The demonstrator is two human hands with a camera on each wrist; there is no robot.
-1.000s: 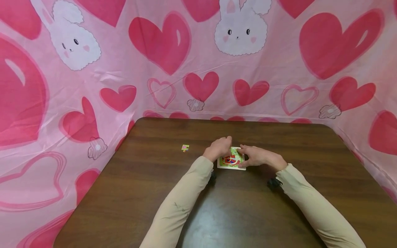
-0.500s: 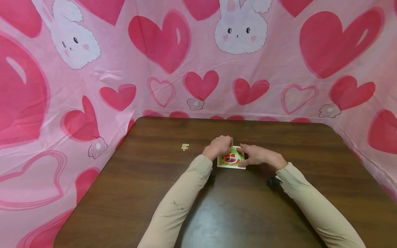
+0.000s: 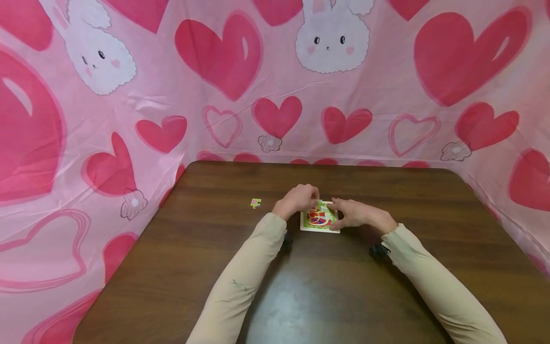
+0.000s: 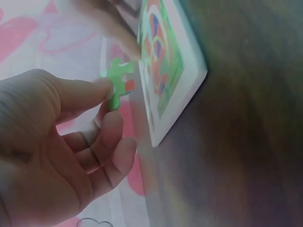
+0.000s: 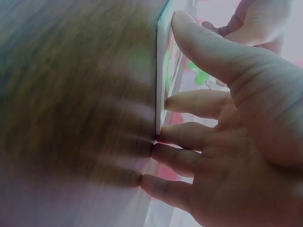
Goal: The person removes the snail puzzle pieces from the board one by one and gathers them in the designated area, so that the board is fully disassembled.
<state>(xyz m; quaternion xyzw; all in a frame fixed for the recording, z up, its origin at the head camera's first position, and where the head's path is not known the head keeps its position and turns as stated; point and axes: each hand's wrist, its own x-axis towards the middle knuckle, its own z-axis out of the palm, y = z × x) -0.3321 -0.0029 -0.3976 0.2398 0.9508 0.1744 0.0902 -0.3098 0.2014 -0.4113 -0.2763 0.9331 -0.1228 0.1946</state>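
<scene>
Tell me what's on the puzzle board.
The puzzle board bears a red, blue, green picture; the right hand touches it. In the head view, the left hand hides its far-left corner.

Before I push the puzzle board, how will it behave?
Probably stiff: the puzzle board shows straight edges and no visible sag. Unlikely to roll or tip, being a low, square-cornered slab lying flat on the table. May slide fairly easily, as the tabletop looks smooth and glossy.
</scene>
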